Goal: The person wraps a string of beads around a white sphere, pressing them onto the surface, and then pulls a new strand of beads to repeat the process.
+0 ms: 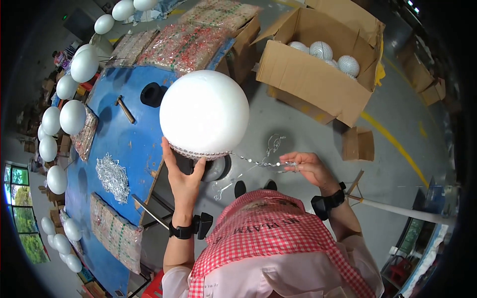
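White and round, the ball (204, 111) sits beside the tabletop (136, 144), left hand (183, 184) spread on its near edge, right hand (312, 170) pinching the bead strand (249, 160); winding seems the step, and the next turn calls for steady tension.

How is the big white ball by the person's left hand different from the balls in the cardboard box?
The white ball is mostly bare and smooth; the boxed balls look ridged and silvery. The white ball touches the left hand, while the boxed balls sit in the cardboard box. The white ball looks larger here, the boxed balls smaller. Both are round and pale.
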Tool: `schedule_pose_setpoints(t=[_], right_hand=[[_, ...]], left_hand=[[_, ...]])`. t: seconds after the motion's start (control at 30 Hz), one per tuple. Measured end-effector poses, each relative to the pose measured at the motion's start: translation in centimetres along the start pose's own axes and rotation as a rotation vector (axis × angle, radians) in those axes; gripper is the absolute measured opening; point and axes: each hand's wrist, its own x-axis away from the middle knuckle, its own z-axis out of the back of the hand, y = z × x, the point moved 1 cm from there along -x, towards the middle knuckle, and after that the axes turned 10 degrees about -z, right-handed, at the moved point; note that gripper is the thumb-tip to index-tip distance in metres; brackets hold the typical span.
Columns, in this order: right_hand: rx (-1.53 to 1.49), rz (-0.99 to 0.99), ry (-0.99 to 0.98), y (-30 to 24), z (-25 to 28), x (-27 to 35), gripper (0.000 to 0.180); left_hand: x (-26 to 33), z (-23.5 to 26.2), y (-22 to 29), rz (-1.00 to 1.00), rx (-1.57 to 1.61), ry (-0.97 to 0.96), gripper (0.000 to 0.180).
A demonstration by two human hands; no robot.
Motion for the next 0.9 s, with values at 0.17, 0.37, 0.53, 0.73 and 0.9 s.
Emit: schedule_pose_setpoints(t=[0.17,0.37,0.53,0.73,0.9], right_hand=[[0.132,0.031,0.125,-1.0,-0.5,0.8,0.009],[0.373,0.048,0.202,-3.2,-0.8,1.6,0.006],[0.469,-0.125,0.134,-6.9,-2.5,2.7,0.008],[0.545,-0.14,-0.028,-10.0,-5.0,3.8,0.005],[0.601,-0.185,0.094,-9.4,-4.5,4.0,0.007]], left_hand=[[0.9,0.8,1.1,-0.054,-0.244,0.039,0.073],[2.0,0.5,3.2,-0.178,-0.313,0.012,0.052],[1.4,-1.2,5.8,-0.15,0.085,-0.434,0.037],[0.6,-8.4,7.6,-0.565,-0.027,-0.79,0.035],[0.7,-9.3,6.6,-0.034,0.091,-1.019,0.018]])
